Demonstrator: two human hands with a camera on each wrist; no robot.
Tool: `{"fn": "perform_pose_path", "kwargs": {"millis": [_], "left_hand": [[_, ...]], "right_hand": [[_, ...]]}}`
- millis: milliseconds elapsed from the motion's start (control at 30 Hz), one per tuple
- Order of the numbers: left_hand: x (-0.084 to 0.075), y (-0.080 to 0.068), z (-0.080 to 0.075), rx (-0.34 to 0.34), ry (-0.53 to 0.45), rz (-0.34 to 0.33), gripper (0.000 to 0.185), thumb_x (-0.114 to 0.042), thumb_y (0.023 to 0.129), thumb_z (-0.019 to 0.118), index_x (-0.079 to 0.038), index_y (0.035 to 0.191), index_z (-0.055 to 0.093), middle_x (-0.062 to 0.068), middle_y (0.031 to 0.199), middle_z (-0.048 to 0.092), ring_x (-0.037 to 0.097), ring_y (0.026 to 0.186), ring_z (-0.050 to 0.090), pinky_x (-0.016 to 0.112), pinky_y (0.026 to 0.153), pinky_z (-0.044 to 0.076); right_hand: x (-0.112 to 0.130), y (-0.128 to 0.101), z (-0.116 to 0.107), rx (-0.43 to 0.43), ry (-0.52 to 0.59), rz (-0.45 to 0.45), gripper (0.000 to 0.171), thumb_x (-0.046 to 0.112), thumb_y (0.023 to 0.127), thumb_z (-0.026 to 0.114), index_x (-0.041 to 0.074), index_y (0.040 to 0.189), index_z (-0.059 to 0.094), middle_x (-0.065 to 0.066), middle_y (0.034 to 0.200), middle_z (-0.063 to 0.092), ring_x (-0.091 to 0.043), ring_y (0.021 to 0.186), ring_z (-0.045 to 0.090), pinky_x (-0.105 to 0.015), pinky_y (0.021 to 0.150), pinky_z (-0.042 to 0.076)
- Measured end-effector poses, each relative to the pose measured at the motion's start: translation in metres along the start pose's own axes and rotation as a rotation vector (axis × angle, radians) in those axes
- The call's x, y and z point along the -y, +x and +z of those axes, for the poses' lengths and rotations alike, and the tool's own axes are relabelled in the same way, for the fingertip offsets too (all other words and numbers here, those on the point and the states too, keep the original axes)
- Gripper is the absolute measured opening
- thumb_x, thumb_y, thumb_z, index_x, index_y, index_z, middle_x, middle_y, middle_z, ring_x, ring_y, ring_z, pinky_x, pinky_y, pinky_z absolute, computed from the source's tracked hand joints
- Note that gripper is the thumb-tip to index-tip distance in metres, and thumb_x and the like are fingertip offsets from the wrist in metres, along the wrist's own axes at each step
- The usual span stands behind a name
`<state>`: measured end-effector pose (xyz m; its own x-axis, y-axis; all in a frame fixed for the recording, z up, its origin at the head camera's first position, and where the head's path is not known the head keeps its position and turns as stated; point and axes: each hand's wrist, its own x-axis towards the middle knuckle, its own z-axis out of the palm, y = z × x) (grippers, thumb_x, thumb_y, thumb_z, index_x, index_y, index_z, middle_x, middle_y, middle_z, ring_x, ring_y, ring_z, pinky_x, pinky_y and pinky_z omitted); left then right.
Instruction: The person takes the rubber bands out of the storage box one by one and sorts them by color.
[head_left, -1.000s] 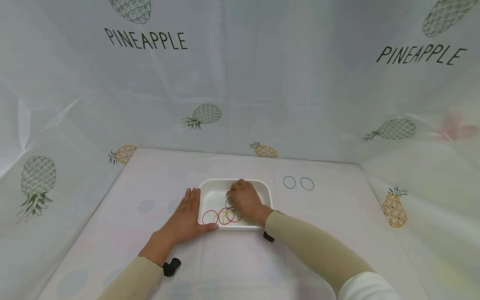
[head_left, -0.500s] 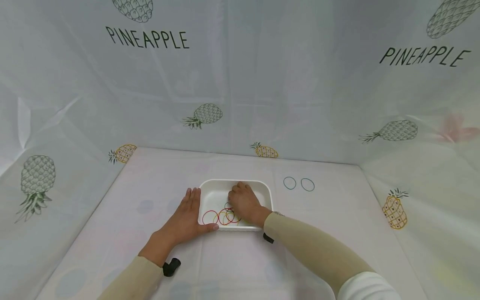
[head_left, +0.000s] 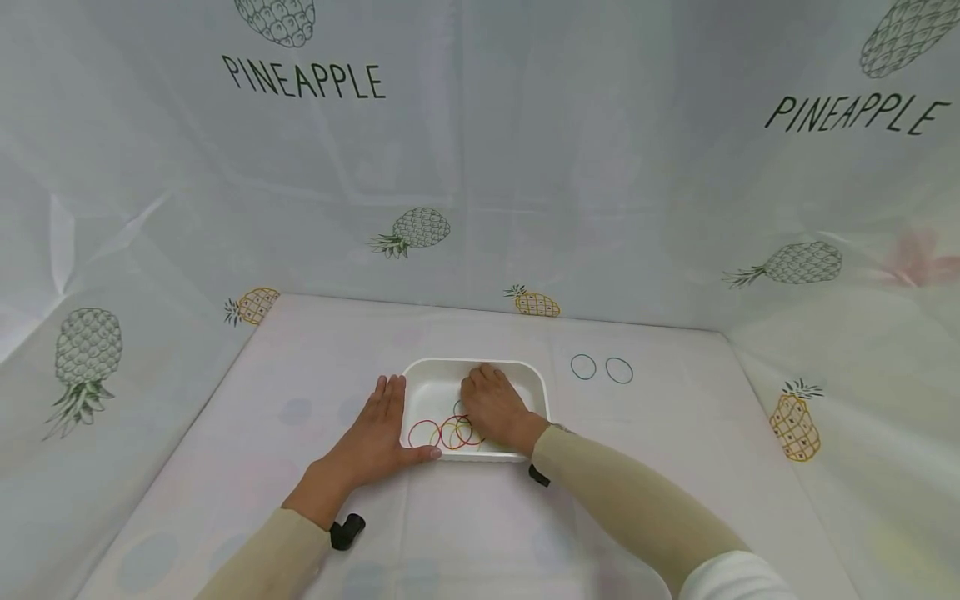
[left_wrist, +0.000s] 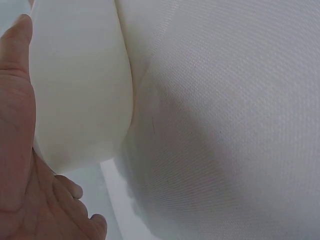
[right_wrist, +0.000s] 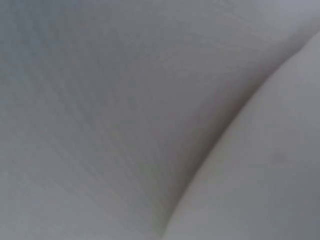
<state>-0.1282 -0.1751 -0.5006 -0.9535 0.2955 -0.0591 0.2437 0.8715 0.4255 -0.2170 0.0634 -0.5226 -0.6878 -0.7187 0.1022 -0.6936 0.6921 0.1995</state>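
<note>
A white plastic tray (head_left: 517, 457) lies on the covered table in the head view, with red, yellow and dark green rubber bands overlapping near its front side. My left hand (head_left: 375, 433) rests along the tray's left end, fingers straight and thumb on the front rim. The left wrist view shows that hand (left_wrist: 17, 130) against the tray's outer wall (left_wrist: 82, 85). Inside the tray, my right hand (head_left: 495, 406) reaches down with bent fingers, their tips hidden. A dark green rubber band (head_left: 456, 407) runs partly under it; whether the fingers pinch it is hidden.
Two green rubber bands, one (head_left: 583, 367) beside the other (head_left: 619, 371), lie flat on the table right of the tray. A pineapple-print sheet (head_left: 525, 167) hangs at the back and sides. The right wrist view shows only blurred pale surfaces.
Over the last second my right hand's fingers draw in and lower, covering more of the dark green rubber band. My left hand stays against the tray. The head view shifts slightly.
</note>
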Motion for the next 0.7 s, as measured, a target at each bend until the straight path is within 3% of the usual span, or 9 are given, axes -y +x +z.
{"fn": "perform_pose_path", "kwargs": {"millis": [233, 433, 567, 700], "left_hand": [[-0.0002, 0.0005, 0.0009, -0.010, -0.010, -0.002, 0.137, -0.081, 0.085, 0.068, 0.010, 0.165, 0.005, 0.029, 0.174, 0.010, 0.046, 0.163, 0.001, 0.057, 0.130, 0.021], [-0.0006, 0.0007, 0.0009, -0.003, -0.008, -0.009, 0.136, -0.079, 0.085, 0.069, 0.010, 0.165, 0.005, 0.029, 0.174, 0.008, 0.046, 0.163, 0.000, 0.057, 0.131, 0.020], [-0.0007, 0.0011, 0.0011, 0.003, -0.007, -0.005, 0.136, -0.080, 0.085, 0.068, 0.010, 0.165, 0.004, 0.029, 0.174, 0.008, 0.046, 0.163, 0.000, 0.057, 0.131, 0.019], [-0.0011, 0.0002, -0.0002, 0.009, -0.009, -0.019, 0.136, -0.080, 0.085, 0.068, 0.010, 0.165, 0.003, 0.028, 0.174, 0.007, 0.045, 0.163, -0.001, 0.057, 0.131, 0.020]], "right_hand": [[-0.0043, -0.0044, -0.0027, -0.002, 0.103, 0.008, 0.009, 0.015, 0.107, 0.055, 0.009, 0.104, 0.061, -0.002, 0.099, 0.060, -0.021, 0.099, 0.049, -0.032, 0.087, 0.046], [-0.0046, -0.0056, -0.0039, 0.006, 0.101, 0.011, 0.013, 0.018, 0.109, 0.055, 0.008, 0.104, 0.063, -0.004, 0.103, 0.063, -0.023, 0.100, 0.051, -0.035, 0.088, 0.048], [-0.0049, -0.0063, -0.0034, 0.016, 0.113, 0.015, 0.019, 0.027, 0.109, 0.058, 0.010, 0.106, 0.065, -0.003, 0.104, 0.064, -0.022, 0.100, 0.051, -0.035, 0.087, 0.048], [-0.0047, -0.0038, -0.0047, 0.030, 0.196, 0.037, 0.020, 0.033, 0.107, 0.063, 0.014, 0.104, 0.068, 0.001, 0.104, 0.066, -0.020, 0.103, 0.052, -0.036, 0.092, 0.048]]}}
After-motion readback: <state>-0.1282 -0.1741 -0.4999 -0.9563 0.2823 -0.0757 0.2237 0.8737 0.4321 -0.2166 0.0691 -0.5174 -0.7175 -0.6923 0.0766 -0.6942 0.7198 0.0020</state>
